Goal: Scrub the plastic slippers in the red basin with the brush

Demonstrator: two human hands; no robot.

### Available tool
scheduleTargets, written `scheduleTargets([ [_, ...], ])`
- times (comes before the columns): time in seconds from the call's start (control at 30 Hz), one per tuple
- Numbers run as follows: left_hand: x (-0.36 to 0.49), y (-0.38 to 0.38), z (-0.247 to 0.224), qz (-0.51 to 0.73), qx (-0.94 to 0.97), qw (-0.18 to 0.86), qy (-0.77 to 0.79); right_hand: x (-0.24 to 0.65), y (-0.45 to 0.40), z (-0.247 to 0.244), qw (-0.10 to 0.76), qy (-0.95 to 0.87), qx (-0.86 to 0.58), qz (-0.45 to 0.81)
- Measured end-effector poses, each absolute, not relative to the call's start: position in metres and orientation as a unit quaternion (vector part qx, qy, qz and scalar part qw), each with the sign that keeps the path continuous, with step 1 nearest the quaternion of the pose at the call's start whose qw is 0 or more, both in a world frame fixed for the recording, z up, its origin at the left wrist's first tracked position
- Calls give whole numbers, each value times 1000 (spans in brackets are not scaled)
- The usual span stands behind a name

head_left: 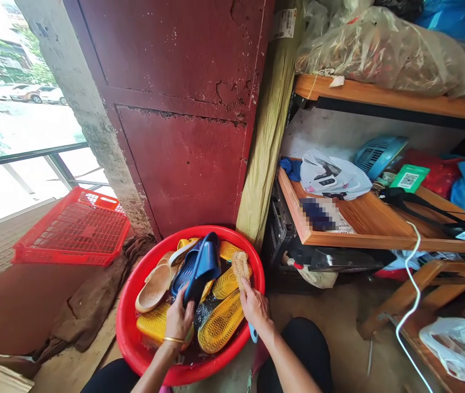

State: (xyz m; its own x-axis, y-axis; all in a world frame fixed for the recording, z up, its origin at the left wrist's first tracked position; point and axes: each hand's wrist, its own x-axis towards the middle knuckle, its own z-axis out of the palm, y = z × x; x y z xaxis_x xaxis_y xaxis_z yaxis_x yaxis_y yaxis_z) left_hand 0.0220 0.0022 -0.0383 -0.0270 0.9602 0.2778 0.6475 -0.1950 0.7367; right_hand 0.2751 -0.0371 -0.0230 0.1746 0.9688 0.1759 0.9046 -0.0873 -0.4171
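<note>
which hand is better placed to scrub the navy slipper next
Probably the right hand: it holds the tan bristle brush right beside the navy slipper. The left hand is gripping that slipper upright over the red basin, so it seems better left steadying it.

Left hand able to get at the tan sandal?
Probably yes: the tan sandal lies beside the left hand, nothing between, though that hand holds the navy slipper.
</note>
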Motion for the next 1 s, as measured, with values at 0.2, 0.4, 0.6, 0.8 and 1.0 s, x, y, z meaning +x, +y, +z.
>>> scheduleTargets([
  [0.2, -56, 79, 30, 310, 652, 166, 671, 274, -36, -23, 225, -645, -728, 65],
  [0.4, -106, 106, 24, 167, 636, 67, 751, 274, -37, -22, 252, -638, -724, 71],
  [0.6, -68, 90, 7, 153, 676, 12, 721, 274, -36, -23, 251, -634, -727, 78],
  [0.8, -38, 83, 17, 206, 711, -62, 670, 277, -36, -24, 265, -639, -717, 87],
  [1.0, 13, 73, -26, 85, 796, 84, 593, 276, -36, -24, 273, -623, -727, 92],
])
